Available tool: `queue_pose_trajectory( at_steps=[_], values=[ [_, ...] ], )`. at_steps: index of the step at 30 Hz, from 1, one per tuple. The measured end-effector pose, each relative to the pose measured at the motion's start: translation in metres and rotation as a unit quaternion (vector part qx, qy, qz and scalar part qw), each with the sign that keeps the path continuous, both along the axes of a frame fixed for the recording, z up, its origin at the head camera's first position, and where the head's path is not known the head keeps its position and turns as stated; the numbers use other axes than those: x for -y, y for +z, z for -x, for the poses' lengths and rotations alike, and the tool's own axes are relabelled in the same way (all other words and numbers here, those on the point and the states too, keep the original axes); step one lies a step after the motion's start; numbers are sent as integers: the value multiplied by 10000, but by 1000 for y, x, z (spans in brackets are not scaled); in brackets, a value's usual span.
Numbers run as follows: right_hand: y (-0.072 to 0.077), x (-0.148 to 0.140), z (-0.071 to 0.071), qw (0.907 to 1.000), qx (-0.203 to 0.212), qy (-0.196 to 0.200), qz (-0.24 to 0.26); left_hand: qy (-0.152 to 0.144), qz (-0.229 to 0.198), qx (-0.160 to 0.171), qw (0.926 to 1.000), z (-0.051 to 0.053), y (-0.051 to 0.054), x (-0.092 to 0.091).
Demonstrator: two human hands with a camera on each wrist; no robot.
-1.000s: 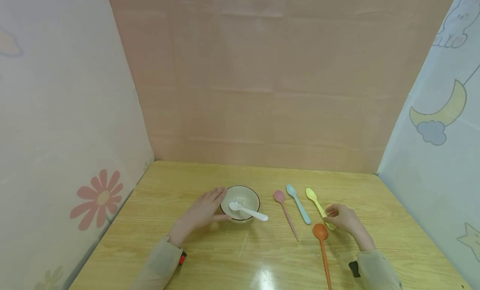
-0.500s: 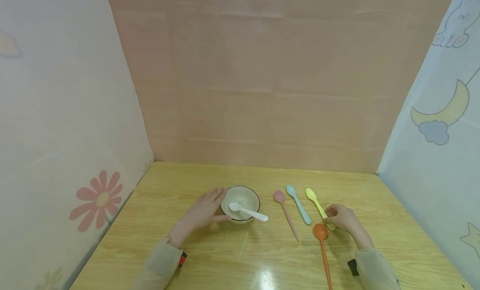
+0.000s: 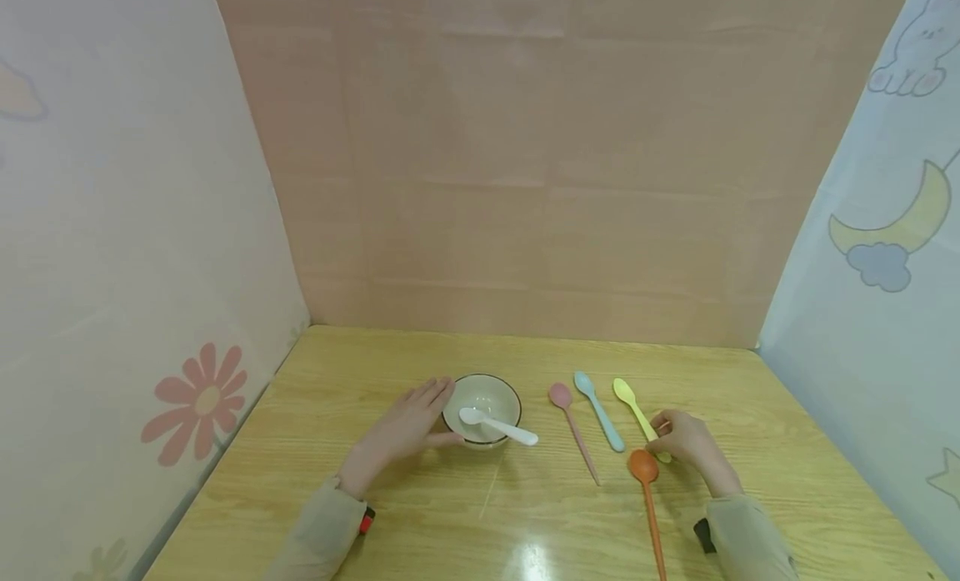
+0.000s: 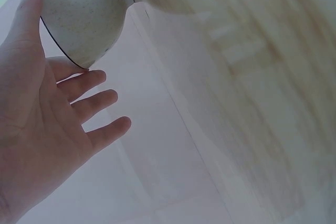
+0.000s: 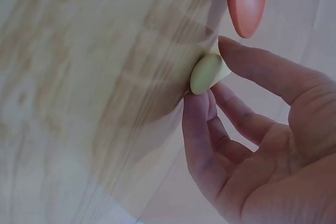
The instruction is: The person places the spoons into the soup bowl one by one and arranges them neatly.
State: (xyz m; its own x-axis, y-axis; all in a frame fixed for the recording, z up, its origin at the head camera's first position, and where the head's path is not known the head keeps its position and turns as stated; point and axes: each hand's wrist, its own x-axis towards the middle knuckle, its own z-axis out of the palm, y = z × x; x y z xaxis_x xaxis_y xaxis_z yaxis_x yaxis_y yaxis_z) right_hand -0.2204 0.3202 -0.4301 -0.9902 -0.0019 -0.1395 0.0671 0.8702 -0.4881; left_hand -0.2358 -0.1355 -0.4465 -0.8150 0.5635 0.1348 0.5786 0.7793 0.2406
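Note:
A cream bowl with a dark rim (image 3: 480, 389) stands on the table, and a white spoon (image 3: 498, 425) lies across it with its handle over the rim. My left hand (image 3: 408, 423) rests against the bowl's left side. In the left wrist view, its thumb and index finger touch the rim while the other fingers (image 4: 100, 103) spread out straight. At the right, my right hand (image 3: 686, 443) pinches the handle of a yellow spoon (image 3: 633, 406) near its end, which lies on the table. The right wrist view shows the handle's tip (image 5: 206, 73) between thumb and fingers.
Between bowl and right hand lie a pink spoon (image 3: 573, 431) and a light blue spoon (image 3: 598, 410). An orange long-handled spoon (image 3: 647, 498) lies close by the right hand. Patterned side walls and a tan back wall (image 3: 525, 231) bound the wooden table (image 3: 435, 531).

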Motion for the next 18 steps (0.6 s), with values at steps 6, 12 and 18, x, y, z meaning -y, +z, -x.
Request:
queue_pose_trajectory(
  at_steps=[6,12,18],
  values=[
    [0,1,2,10000,33,-53,26,8,-16,0,10000,1,-1,-1],
    [0,1,0,9999,-95,-4,-66,-18,-17,-60,10000,1,-1,0],
    [0,2,-1,9999,-71,-45,-59,-12,20,-68,10000,2,-3,0]
  ],
)
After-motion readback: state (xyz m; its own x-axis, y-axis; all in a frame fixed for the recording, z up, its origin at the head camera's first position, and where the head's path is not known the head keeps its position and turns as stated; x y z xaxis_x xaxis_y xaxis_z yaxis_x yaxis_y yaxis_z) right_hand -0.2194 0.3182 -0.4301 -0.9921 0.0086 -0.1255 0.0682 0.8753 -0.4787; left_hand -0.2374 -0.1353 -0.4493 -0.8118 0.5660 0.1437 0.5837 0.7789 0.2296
